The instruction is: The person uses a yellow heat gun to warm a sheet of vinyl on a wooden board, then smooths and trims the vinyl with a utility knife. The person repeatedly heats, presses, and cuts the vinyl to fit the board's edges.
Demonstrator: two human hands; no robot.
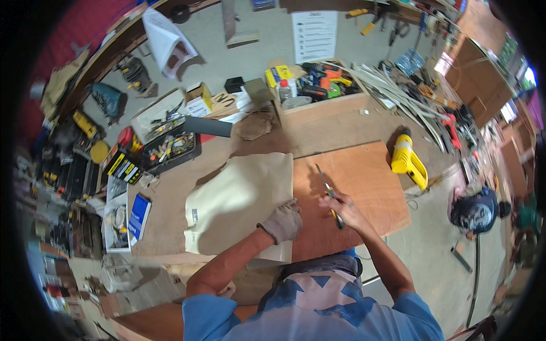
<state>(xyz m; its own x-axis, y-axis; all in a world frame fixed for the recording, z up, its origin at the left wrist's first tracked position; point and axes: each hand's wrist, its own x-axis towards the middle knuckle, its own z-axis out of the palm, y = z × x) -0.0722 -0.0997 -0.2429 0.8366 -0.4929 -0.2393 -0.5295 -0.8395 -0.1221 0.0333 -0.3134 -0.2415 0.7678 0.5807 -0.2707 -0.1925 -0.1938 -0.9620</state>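
A cream, flexible sheet (244, 187) lies partly over a reddish-brown wooden board (364, 187) on the workbench. In a grey knitted glove, my left hand (282, 223) is closed at the sheet's right edge, its fingers curled over the border. My bare right hand (343, 209) is closed round a slim cutter knife (328, 187) with a dark and yellow handle. Its thin metal blade points away from me over the board, to the right of the sheet and apart from it. Blur hides the finer shape of the tool.
A yellow heat-gun-shaped tool (408, 160) lies right of the board. Behind are a wooden box (324, 108) of power tools and a bundle of pale strips (392, 94). A black tray (170, 150) and a blue box (138, 216) stand left. Another person (476, 210) is low at the right.
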